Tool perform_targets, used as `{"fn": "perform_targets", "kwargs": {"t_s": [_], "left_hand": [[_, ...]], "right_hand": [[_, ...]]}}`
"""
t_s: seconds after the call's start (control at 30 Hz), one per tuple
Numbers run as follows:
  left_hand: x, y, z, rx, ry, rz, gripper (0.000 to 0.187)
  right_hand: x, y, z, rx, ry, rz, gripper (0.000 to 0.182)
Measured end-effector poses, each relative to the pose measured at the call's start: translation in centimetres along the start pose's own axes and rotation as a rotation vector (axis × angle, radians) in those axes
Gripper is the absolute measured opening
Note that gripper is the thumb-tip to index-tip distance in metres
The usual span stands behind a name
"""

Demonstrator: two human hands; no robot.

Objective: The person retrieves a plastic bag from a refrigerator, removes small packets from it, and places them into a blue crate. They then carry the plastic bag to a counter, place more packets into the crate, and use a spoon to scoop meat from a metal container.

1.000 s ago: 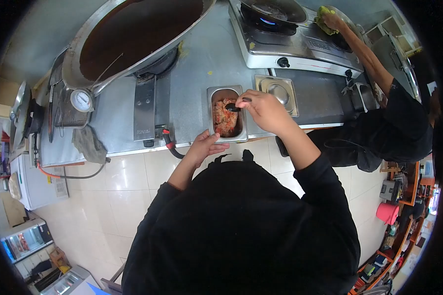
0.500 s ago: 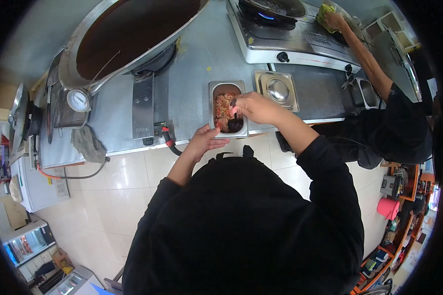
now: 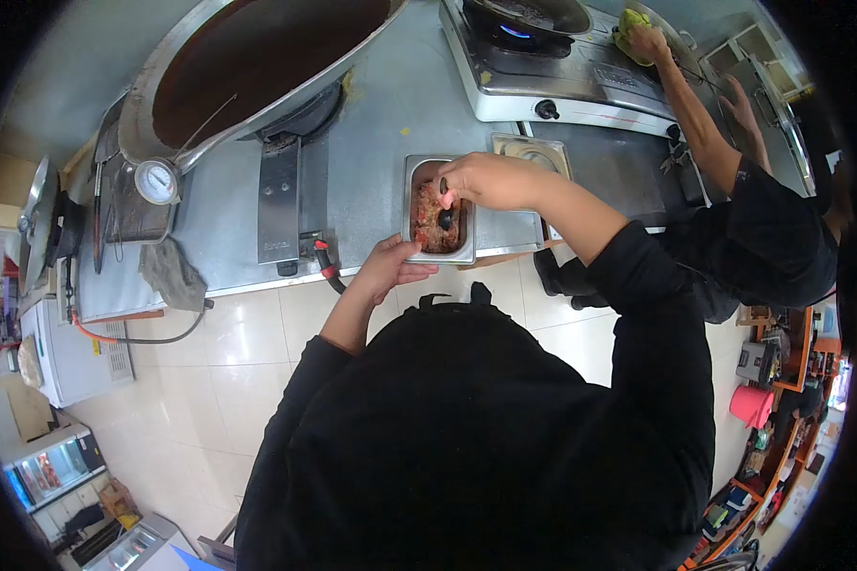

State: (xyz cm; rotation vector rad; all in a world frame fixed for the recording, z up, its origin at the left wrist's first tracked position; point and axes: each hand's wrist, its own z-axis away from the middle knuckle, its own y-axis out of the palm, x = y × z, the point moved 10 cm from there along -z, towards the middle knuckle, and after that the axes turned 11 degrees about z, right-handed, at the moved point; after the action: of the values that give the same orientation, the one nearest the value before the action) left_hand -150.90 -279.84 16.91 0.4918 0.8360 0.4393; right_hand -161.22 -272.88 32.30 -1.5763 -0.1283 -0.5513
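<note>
A small steel food pan (image 3: 452,258) stands at the counter's front edge with a pinkish, chopped meat mixture (image 3: 426,221) in it. My right hand (image 3: 490,181) is closed around the handle of a black spoon (image 3: 446,220), whose bowl is down in the mixture. Most of the handle is covered by my fingers. At the pan's near left corner, my left hand (image 3: 391,267) grips the rim, thumb on top and fingers below. Behind my right wrist lies a steel lid (image 3: 554,152), partly covered.
A large wok of dark liquid (image 3: 267,67) with a dial thermometer (image 3: 157,181) occupies the back left. A gas stove (image 3: 581,100) with a lit burner stands at the back right. There, a co-worker's hand (image 3: 647,43) holds a yellow-green cloth (image 3: 628,29).
My right hand has moved away from me, carrying the spoon's bowl from the pan's near end towards its middle. My left hand stays at the corner. The co-worker's other hand has come into view.
</note>
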Motion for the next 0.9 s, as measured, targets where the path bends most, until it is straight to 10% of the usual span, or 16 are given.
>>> {"fn": "perform_targets", "kwargs": {"t_s": [0.63,0.8,0.9], "left_hand": [[0.3,-0.7,-0.2,-0.030,-0.003,0.001,0.035],[0.8,-1.3,-0.7,-0.053,0.019,0.082,0.066],[0.8,-0.8,-0.4,-0.035,-0.036,0.022,0.044]], "right_hand": [[-1.8,-1.8,0.4,-0.154,0.083,0.026,0.021],[-2.0,1.1,1.9,-0.190,0.170,-0.009,0.017],[0.6,-2.3,2.8,-0.348,0.106,0.088,0.016]]}}
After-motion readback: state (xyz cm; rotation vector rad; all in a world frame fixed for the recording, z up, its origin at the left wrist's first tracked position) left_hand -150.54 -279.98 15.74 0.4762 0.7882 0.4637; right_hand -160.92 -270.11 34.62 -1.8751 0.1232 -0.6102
